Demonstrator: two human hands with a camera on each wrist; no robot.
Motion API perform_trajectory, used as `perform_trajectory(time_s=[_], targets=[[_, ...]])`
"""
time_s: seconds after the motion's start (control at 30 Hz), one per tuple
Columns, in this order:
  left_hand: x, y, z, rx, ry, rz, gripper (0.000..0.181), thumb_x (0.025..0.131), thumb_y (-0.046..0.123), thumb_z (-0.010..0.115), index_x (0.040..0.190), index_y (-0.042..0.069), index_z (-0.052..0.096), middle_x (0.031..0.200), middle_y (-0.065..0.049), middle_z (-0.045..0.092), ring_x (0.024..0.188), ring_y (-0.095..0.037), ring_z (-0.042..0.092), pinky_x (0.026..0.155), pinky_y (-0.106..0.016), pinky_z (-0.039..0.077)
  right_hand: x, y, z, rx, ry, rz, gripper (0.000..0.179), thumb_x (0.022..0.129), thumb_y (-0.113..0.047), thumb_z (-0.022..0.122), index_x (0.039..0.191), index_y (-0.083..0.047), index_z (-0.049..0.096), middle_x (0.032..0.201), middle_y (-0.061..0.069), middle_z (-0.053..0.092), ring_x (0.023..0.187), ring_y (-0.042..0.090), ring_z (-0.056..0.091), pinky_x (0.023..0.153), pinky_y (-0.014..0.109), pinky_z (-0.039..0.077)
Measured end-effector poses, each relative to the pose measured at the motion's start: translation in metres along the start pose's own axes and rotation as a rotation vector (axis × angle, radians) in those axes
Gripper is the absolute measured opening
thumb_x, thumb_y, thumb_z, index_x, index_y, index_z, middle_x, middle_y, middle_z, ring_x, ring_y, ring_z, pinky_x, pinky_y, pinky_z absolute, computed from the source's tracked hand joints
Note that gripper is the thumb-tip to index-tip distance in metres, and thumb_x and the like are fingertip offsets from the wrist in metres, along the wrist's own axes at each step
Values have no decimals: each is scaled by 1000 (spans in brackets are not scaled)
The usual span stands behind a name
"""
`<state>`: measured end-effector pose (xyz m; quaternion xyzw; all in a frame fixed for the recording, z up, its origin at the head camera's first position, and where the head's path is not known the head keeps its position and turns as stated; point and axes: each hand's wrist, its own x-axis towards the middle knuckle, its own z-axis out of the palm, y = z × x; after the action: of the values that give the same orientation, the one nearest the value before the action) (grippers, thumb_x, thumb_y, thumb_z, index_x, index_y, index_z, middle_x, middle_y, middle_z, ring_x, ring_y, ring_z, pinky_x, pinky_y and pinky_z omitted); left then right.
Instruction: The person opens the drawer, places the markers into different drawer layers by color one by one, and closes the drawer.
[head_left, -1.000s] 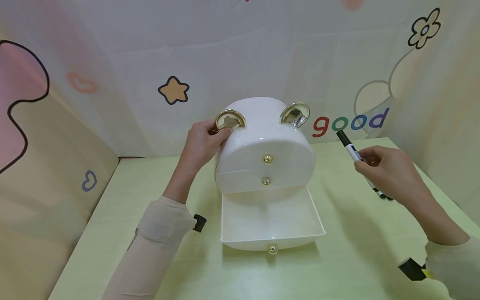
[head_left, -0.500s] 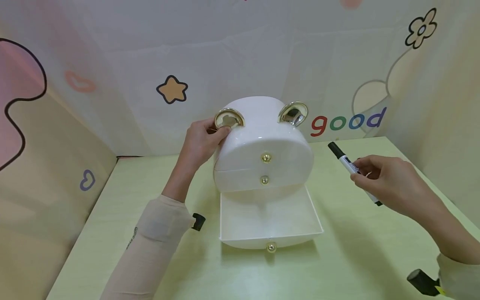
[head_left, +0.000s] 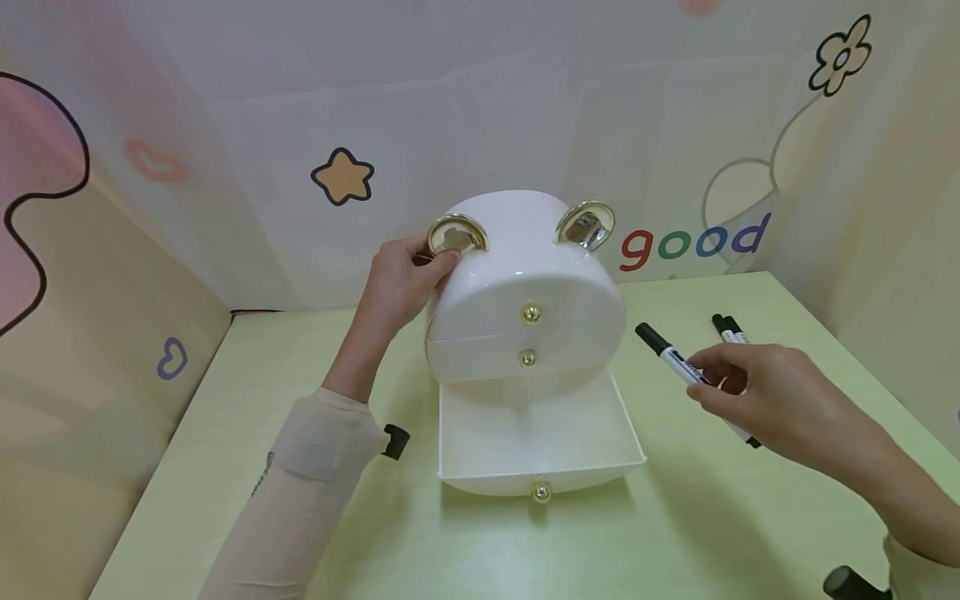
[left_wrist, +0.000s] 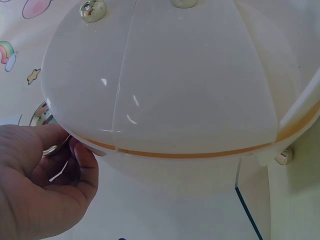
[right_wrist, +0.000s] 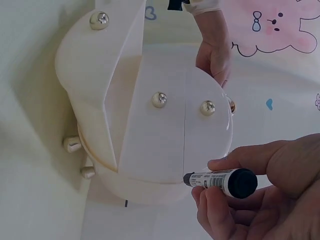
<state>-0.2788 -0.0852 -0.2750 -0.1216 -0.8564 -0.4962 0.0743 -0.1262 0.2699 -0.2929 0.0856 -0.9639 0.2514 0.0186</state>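
Observation:
In the head view a glossy white drawer box (head_left: pixel 517 287) stands mid-table, with gold round ears on top and gold ball knobs. Its lowest drawer (head_left: pixel 540 429) is pulled out, and nothing lies inside. My left hand (head_left: pixel 401 283) pinches the left gold ear (head_left: pixel 459 232), thumb in front. The left wrist view has that hand (left_wrist: pixel 47 180) at the box's edge. To the right of the drawer, my right hand (head_left: pixel 780 400) holds a black-and-white marker (head_left: pixel 684 365) between thumb and fingers, above the table. Its black end (right_wrist: pixel 243 183) faces the right wrist camera.
Two more markers (head_left: pixel 729 328) lie on the pale green table (head_left: pixel 300 467) behind the right hand. The right gold ear (head_left: pixel 587 225) rises from the box top. A printed curtain (head_left: pixel 270 108) hangs behind and along both sides.
My right hand has moved down in the head view, and the marker has come left, closer to the pulled-out drawer. Two markers behind that hand show their caps now. The left hand keeps its hold.

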Motion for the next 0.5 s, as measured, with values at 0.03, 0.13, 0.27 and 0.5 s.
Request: perform_trajectory(time_s=[0.03, 0.13, 0.27, 0.5], targets=[[0, 0, 0, -1, 0, 0, 23, 100, 20, 68, 114, 2, 73, 92, -10, 66, 85, -19, 59, 69, -24, 47, -1, -1, 1, -2, -7, -5, 27, 94, -13, 75, 116, 2, 71, 82, -4, 67, 71, 14, 57, 53, 28, 42], [0, 0, 0, -5, 0, 0, 24, 100, 20, 68, 115, 2, 73, 92, -10, 66, 85, -19, 59, 69, -24, 47, -3, -3, 6, -5, -22, -20, 27, 93, -12, 76, 115, 2, 72, 81, -6, 66, 72, 13, 56, 53, 28, 42], [0, -1, 0, -4, 0, 0, 24, 100, 20, 67, 115, 2, 73, 92, -10, 66, 85, -20, 59, 69, -24, 47, -5, -7, 11, -4, -46, -41, 26, 92, -13, 77, 114, 1, 72, 80, -8, 66, 70, 11, 56, 54, 27, 43], [0, 0, 1, -3, -1, -7, 24, 100, 20, 67, 115, 2, 73, 92, -10, 66, 85, -19, 59, 68, -24, 47, -2, -11, 21, 24, -102, -53, 25, 93, -12, 75, 113, 3, 73, 83, -5, 69, 71, 13, 59, 56, 27, 46]])
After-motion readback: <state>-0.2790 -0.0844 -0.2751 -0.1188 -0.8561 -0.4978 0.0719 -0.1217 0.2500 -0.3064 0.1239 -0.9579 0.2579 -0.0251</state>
